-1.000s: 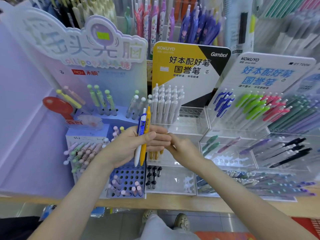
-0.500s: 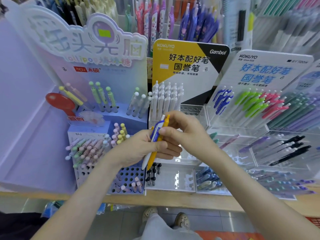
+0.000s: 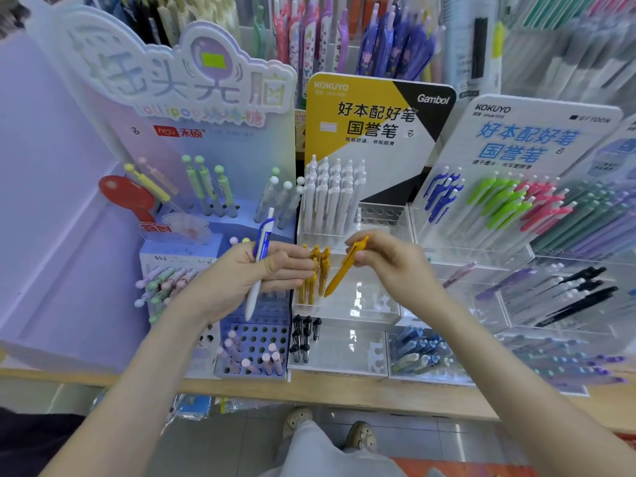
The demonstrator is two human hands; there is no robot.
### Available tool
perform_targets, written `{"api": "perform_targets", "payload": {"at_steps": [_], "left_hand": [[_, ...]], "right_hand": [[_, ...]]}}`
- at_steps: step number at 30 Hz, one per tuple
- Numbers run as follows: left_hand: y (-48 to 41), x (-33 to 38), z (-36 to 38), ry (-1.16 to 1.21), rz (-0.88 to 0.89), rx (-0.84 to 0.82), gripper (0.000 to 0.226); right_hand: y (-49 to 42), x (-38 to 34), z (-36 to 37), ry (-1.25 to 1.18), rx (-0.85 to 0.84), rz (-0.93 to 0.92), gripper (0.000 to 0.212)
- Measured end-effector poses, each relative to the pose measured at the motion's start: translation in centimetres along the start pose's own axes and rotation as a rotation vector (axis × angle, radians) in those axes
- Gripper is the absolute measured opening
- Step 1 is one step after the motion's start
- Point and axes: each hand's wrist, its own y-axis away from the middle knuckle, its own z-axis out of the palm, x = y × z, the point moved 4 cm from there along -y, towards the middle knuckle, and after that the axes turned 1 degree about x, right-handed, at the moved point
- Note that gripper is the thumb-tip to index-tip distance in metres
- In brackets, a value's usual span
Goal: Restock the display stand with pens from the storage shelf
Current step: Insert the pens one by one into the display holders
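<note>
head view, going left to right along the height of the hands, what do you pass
pastel pens → blue-and-white pen held in the left hand → standing yellow pens → yellow pen pinched by the right hand → black pens

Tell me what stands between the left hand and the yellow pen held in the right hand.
Head view: a few standing yellow pens slotted in the clear display tier, right beside the left hand.

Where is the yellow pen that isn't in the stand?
Mid-picture in the head view, the right hand pinches the yellow pen, tilted, just right of the standing yellow pens; the left hand holds a blue-and-white pen.
</note>
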Motion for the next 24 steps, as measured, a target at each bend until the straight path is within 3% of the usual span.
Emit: {"api": "perform_targets", "payload": {"at_steps": [9,12,17,21,24], "left_hand": [[-0.6,-0.2,0.9,0.046,0.017,0.042,0.032],[-0.9,-0.3,0.9,0.039,0.032,0.041,0.029],[-1.1,-0.6,0.8,-0.039,0.061,0.027,0.023],[-1.2,-0.4,1.0,-0.057,0.077,0.012,0.023],[-1.3,-0.4,1.4,-0.105,0.060,-0.048,0.024]], "right_hand": [[-0.2,-0.6,2.5,0.172,-0.085,-0.209,0.016],[-0.3,-0.1,2.5,0.206,-0.064,-0.210,0.014],[0.5,1.9,4.7,0.234,-0.204,-0.140,0.019],[0.6,2.6,5.6,0.227,-0.221,-0.107,0.018],[0.5,2.2,5.2,0.409,-0.182,-0.219,0.018]]}}
